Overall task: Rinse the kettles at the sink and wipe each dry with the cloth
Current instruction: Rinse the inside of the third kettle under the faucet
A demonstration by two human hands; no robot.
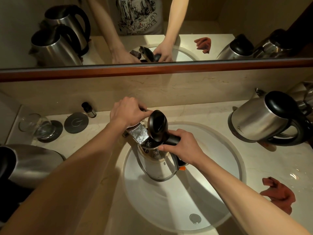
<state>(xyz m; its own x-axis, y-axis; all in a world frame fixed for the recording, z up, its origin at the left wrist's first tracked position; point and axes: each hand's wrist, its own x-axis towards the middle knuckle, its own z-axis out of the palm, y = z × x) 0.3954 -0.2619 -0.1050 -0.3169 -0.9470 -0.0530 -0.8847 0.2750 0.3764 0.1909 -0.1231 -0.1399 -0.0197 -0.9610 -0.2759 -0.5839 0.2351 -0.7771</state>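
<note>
Here, over a round white sink (220, 192) set into a pale marble worktop (194, 114), a person holds a steel kettle (159, 168) upright beneath the flat chrome spout of a tap (138, 135). The kettle's black lid (157, 127) stands tipped open, and the spout reaches over its open mouth. The right hand (182, 147) grips the kettle's black handle, its fingers curled round the top of it. The left hand (127, 112) rests on the tap's far end with its fingers bent over the fitting there; what exactly they hold cannot be told. To the right on the worktop, well apart from the sink, a second steel kettle (264, 121) lies tilted on its side with its black lid facing near and its handle low. A rumpled reddish-brown cloth (279, 194) lies on the worktop just beside the sink's near right rim. At the near left edge part of a third steel kettle (33, 161) shows, with a dark rim. Farther left of the tap stand a clear glass (35, 126) on a dark coaster, a round grey disc (76, 122) and a small dark-capped bottle (89, 109) against the wall. A wood-framed mirror (152, 70) runs above the backsplash, reflecting both hands, kettles and the cloth.
</note>
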